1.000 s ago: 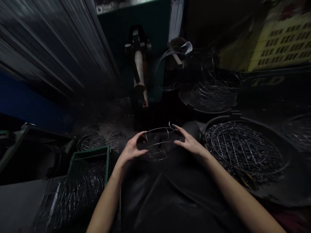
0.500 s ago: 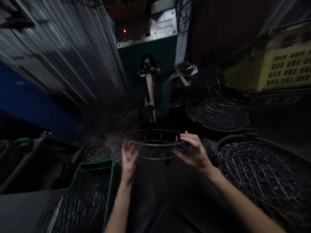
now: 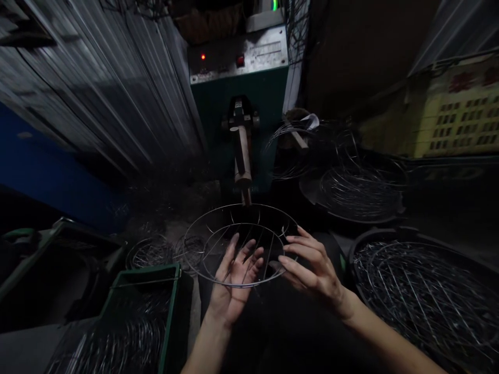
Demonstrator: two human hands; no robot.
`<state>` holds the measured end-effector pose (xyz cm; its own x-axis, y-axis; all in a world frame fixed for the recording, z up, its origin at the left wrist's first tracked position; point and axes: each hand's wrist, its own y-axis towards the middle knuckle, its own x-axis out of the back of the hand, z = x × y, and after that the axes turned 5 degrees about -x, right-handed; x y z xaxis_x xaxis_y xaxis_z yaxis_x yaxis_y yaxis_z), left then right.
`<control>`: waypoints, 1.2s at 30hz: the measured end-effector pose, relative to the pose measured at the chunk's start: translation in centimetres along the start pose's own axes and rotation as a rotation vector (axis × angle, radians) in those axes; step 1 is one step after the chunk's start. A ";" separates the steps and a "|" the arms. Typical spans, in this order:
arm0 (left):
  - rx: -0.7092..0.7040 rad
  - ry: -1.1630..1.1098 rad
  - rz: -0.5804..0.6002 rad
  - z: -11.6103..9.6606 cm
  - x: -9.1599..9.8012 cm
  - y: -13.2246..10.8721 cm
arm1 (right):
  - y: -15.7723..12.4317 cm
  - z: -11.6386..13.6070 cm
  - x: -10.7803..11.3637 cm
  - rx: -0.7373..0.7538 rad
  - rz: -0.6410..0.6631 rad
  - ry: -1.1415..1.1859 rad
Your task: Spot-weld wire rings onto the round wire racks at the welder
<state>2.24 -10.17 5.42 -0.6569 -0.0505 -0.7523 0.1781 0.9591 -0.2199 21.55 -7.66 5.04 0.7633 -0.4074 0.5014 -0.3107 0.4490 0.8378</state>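
A round wire basket frame (image 3: 218, 228) is tilted up in front of me, its open side facing me. My left hand (image 3: 234, 285) lies under and inside it, palm up, fingers spread against the wires. My right hand (image 3: 312, 265) grips the frame's right rim with curled fingers. Just beyond the frame stands a green spot-welding machine (image 3: 241, 98) with a metal arm (image 3: 242, 156) pointing down at the frame's far rim.
A green crate (image 3: 167, 291) of wire parts stands at lower left. Round dark trays of wire grids sit at right (image 3: 424, 296) and back right (image 3: 358, 187). More wire rings (image 3: 156, 252) lie left of the frame. Corrugated metal wall at left.
The frame went from my lap up toward the machine arm and tilted open toward me. My left hand shifted from the left rim to underneath it, fingers opening.
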 end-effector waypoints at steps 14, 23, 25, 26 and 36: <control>0.097 0.133 0.258 0.2 6.2 5.7 | -1.1 -7.1 -0.3 -0.769 -0.003 0.169; 0.134 0.181 0.374 0.0 6.7 6.3 | 3.5 -10.6 -8.1 -0.953 0.382 0.719; 0.120 0.194 0.372 -0.3 6.8 6.2 | 4.1 -10.3 -8.5 -0.980 0.381 0.770; 0.122 0.203 0.381 -0.5 6.9 6.2 | 4.3 -10.3 -8.6 -0.989 0.384 0.785; 0.056 0.274 0.136 -0.5 7.3 6.7 | 3.3 -8.8 -8.6 -0.793 0.277 0.327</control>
<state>-1.71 -3.97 -1.25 -0.7960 0.1618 -0.5832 0.3129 0.9348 -0.1678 18.96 4.27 1.57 0.8800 -0.0108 0.4749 -0.1178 0.9636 0.2401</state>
